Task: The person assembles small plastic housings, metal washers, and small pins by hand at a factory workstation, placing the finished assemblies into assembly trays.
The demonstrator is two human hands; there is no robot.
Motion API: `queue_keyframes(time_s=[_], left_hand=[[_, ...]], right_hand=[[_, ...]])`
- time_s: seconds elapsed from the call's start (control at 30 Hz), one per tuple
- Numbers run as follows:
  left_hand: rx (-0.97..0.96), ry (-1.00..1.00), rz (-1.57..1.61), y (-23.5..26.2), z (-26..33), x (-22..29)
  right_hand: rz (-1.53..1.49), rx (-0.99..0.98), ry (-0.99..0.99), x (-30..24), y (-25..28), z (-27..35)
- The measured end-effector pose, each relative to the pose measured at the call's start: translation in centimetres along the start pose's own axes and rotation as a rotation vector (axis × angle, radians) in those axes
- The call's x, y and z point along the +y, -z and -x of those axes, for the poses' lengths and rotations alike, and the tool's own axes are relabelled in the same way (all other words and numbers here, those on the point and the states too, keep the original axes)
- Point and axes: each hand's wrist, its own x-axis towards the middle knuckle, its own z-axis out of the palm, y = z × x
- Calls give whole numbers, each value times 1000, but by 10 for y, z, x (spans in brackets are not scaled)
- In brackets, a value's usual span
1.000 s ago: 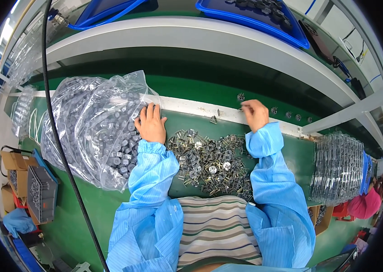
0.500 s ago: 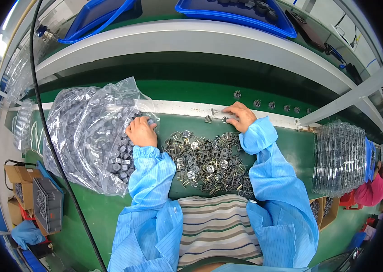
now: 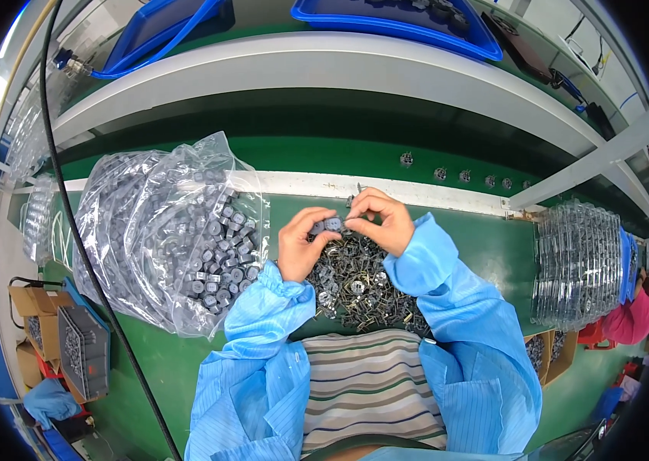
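Note:
Between the thumb and fingers of my left hand (image 3: 300,242) is a small grey plastic housing (image 3: 332,224). My right hand (image 3: 386,223) meets it from the right, fingertips pinched at its side; what they hold is too small to make out. Under both hands lies a pile of small metal-pinned parts (image 3: 367,288) on the green worktop. To the left of my left hand a clear plastic bag (image 3: 129,223) spills out many grey plastic housings (image 3: 221,257) at its mouth. A pinned part (image 3: 359,189) shows just behind my right fingers.
A row of small pinned parts (image 3: 464,176) stands behind the white rail (image 3: 447,195). Stacked clear trays (image 3: 576,265) are at the right. A black cable (image 3: 82,238) crosses the left side. Blue trays (image 3: 394,29) rest on the upper shelf. Another person in pink (image 3: 632,316) is at far right.
My left hand has left the bag's mouth and come right with a grey housing. My right hand has moved left and nearer, away from the rail, so that both hands meet over the pile.

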Motion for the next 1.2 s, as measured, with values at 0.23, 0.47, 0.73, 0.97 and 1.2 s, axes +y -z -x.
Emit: queue_keyframes(time_s=[0.23, 0.47, 0.73, 0.97, 1.2], left_hand=[[-61, -2, -96, -4, 3, 6], [-48, -73, -167, -7, 5, 6], [-96, -345, -285, -9, 3, 10], [51, -113, -172, -14, 5, 2], [103, 410, 692, 8, -3, -27]], right_hand=[[242, 57, 222, 5, -14, 0], [371, 32, 318, 8, -13, 1], [-294, -213, -325, 23, -7, 1], [-248, -436, -404, 35, 7, -42], [362, 80, 123, 56, 33, -74]])
